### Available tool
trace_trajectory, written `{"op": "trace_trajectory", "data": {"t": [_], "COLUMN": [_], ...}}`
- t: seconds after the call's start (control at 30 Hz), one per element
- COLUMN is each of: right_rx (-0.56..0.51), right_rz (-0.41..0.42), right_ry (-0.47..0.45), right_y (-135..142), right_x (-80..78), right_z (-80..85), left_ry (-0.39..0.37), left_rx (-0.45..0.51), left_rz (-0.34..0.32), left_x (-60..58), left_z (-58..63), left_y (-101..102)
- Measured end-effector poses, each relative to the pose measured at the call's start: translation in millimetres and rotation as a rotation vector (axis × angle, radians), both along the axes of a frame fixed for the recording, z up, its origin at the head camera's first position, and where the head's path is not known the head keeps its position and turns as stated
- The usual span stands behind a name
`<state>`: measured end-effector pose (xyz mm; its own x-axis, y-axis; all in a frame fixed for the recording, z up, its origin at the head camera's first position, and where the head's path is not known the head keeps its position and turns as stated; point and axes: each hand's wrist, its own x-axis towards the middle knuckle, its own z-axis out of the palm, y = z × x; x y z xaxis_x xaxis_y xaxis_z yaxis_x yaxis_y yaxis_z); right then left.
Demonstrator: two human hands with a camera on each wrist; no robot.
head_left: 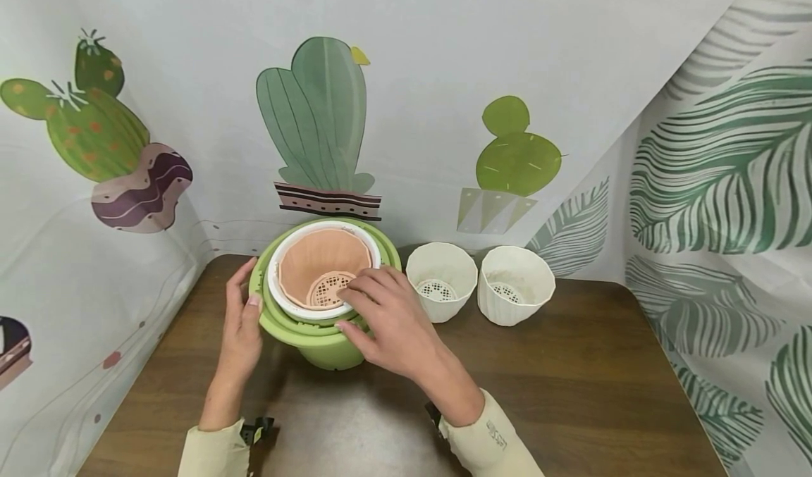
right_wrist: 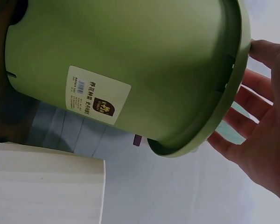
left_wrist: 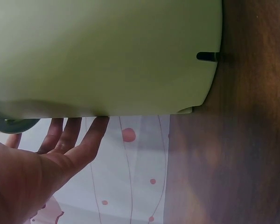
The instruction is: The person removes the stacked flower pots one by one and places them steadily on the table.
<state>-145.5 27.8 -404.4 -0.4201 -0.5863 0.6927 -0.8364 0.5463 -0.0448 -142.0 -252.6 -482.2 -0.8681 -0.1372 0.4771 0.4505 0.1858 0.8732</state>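
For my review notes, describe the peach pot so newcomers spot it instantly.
On the brown table, find the large green pot. Nested innermost, within a white rim, sits the peach pot, the table's only one neither green nor white.

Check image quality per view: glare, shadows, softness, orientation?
Head: fairly sharp, pale glare on the table, dark shadow around the base of the green pot; left wrist: dim and hazy, turned sideways with the tabletop at right, wood grain soft; right wrist: also sideways, cloth backdrop washed out toward the right edge, small print on the label unreadable.
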Motion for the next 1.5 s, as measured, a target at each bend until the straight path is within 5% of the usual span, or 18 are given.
{"op": "trace_trajectory", "data": {"t": [1.0,1.5], "right_rx": [0.334,0.355], "right_rz": [-0.148,-0.156], "right_ry": [-0.172,-0.216], "right_y": [-11,-14], "right_x": [-0.6,-1.8], "right_z": [17.7,20.5], "left_ry": [0.007,-0.008], "left_rx": [-0.016,-0.01], "left_rz": [-0.004,-0.003], "left_x": [-2.6,-1.0], "left_z": [-1.4,-1.3], "left_y": [-3,-2]}}
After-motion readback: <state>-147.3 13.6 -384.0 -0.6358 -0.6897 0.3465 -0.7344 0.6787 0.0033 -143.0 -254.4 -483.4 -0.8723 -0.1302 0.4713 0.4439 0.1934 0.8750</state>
